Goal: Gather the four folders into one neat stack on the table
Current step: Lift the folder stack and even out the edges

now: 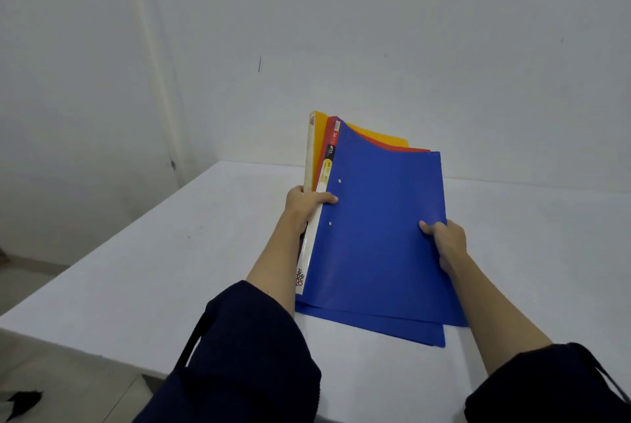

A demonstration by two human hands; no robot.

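I hold a bundle of folders raised and tilted above the white table (170, 269). A blue folder (379, 235) faces me on top, and a second blue sheet (409, 334) juts out below it. Behind them a red folder (333, 139) and a yellow folder (319, 129) fan out at the top. My left hand (305, 202) grips the bundle's left spine edge, thumb on the blue cover. My right hand (445, 240) pinches the right edge. The edges are not aligned.
The table's left edge runs diagonally from the far corner toward me, with floor beyond it. A white wall stands right behind the table's far edge. Dark sleeves cover both my forearms near the camera.
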